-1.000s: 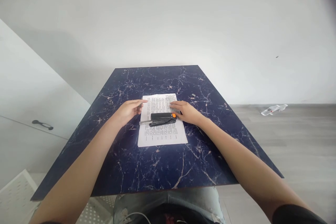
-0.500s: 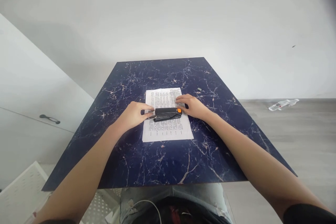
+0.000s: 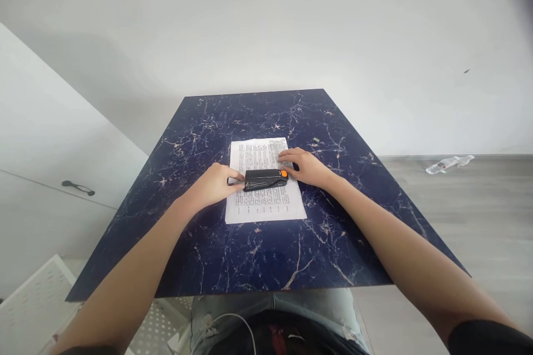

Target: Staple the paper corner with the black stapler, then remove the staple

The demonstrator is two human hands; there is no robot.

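A black stapler (image 3: 262,178) with an orange button lies crosswise over printed paper sheets (image 3: 266,211), its orange end to the right. My left hand (image 3: 216,182) pinches at the stapler's left end, thumb and fingers against it. Beside the orange end rests my right hand (image 3: 306,168), its fingers apart: the thumb is close to or touching the stapler, and the other fingertips lie on the paper above it.
The dark blue marbled table (image 3: 258,260) carries a small greenish scrap (image 3: 316,140) behind my right hand. A white cabinet with a dark handle (image 3: 78,187) stands left. Crumpled clear plastic (image 3: 449,164) lies on the floor at right. White perforated furniture (image 3: 37,302) is at lower left.
My left thumb and fingers have come closer to the stapler's left end, where a thin metal part stuck out before. My right hand stays almost in place.
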